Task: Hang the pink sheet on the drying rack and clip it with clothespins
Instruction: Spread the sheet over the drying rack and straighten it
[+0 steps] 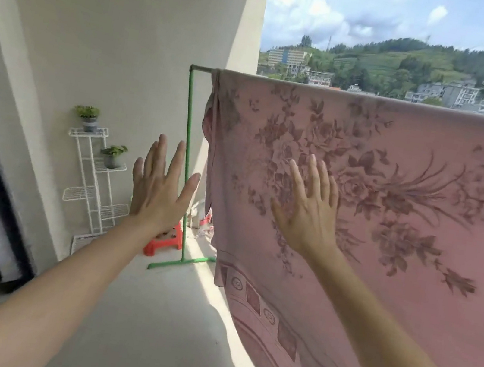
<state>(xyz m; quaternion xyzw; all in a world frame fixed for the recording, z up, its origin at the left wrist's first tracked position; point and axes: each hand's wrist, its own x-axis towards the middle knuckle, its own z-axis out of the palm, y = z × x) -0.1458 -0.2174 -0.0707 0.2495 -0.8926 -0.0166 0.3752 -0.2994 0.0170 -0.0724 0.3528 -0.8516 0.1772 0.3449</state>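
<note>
The pink floral sheet (408, 184) hangs draped over the top bar of the green drying rack (187, 143) and falls almost to the floor. My right hand (310, 206) is raised with straight, spread fingers in front of the sheet's left part; whether it touches the cloth is unclear. My left hand (160, 183) is also raised flat with straight fingers, left of the sheet's edge and in front of the rack's upright post, holding nothing. No clothespins are visible.
A white wire shelf (92, 178) with two potted plants stands against the wall at left. A red plastic stool (166, 239) sits on the floor by the rack's foot. A dark doorway lies at the far left. Beyond the sheet are hills and buildings.
</note>
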